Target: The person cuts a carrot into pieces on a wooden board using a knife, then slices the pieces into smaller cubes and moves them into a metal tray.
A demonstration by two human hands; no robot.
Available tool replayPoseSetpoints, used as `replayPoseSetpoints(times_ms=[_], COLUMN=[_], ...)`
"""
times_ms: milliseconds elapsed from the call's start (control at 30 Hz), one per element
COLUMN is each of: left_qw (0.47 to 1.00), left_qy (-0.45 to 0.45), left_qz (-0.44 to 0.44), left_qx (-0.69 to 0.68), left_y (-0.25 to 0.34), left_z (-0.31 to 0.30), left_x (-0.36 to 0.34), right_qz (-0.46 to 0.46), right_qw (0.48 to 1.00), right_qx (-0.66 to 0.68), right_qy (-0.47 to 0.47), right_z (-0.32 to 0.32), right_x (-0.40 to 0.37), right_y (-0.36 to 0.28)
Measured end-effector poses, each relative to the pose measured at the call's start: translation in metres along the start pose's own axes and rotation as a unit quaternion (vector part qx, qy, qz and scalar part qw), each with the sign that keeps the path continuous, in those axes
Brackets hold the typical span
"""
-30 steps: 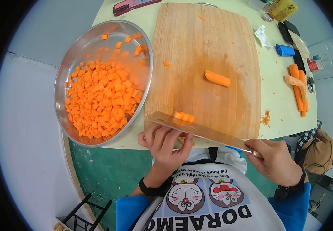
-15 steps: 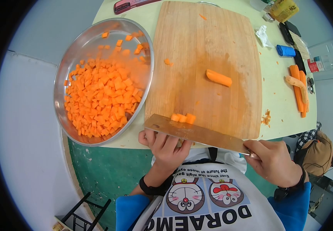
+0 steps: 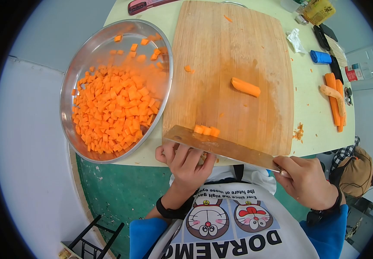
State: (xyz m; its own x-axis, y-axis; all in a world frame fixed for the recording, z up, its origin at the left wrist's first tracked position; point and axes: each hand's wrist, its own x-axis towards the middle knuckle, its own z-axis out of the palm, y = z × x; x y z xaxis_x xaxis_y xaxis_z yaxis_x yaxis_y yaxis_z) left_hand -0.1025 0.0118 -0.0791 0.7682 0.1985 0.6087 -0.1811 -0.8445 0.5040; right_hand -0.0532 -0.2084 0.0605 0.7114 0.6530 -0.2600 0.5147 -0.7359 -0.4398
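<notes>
In my right hand [image 3: 305, 179] is the handle of a broad cleaver [image 3: 221, 146], its blade slanting across the near edge of the wooden cutting board [image 3: 221, 43]. Behind the blade, my left hand [image 3: 186, 166] has its fingers curled close against the near side. Whatever those fingers grip is hidden by the blade. Several cut carrot pieces [image 3: 206, 130] lie in a short row along the blade's far side. Farther up the board rests a carrot stick [image 3: 245, 87]. To the left, a round metal tray [image 3: 67, 125] holds a heap of diced carrot [image 3: 113, 108].
Whole carrots [image 3: 334, 101] lie at the table's right side, near a blue roll [image 3: 320, 57] and a crumpled tissue [image 3: 295, 41]. Small peelings [image 3: 298, 131] are scattered right of the board. A pink-red tool [image 3: 145, 5] lies at the back left.
The cleaver blade has tilted and shifted slightly away from me, and the row of carrot pieces has slid a little to the right. Both hands stay nearly in place.
</notes>
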Motion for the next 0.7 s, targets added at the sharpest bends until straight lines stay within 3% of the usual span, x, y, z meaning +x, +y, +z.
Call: replayPoseSetpoints(times_ms=[433, 700], left_qw=[0.999, 1.0], left_qy=[0.024, 0.015], left_qz=[0.001, -0.004], left_qx=[-0.029, -0.013], left_y=[0.0035, 0.0063], left_z=[0.0018, 0.0005], left_x=[0.0072, 0.0087], right_qz=[0.038, 0.029], right_qw=[0.997, 0.999], right_qx=[-0.027, 0.045], right_qy=[-0.06, 0.007], right_z=[0.0007, 0.0022], right_x=[0.0092, 0.0006], right_y=[0.0003, 0.0016])
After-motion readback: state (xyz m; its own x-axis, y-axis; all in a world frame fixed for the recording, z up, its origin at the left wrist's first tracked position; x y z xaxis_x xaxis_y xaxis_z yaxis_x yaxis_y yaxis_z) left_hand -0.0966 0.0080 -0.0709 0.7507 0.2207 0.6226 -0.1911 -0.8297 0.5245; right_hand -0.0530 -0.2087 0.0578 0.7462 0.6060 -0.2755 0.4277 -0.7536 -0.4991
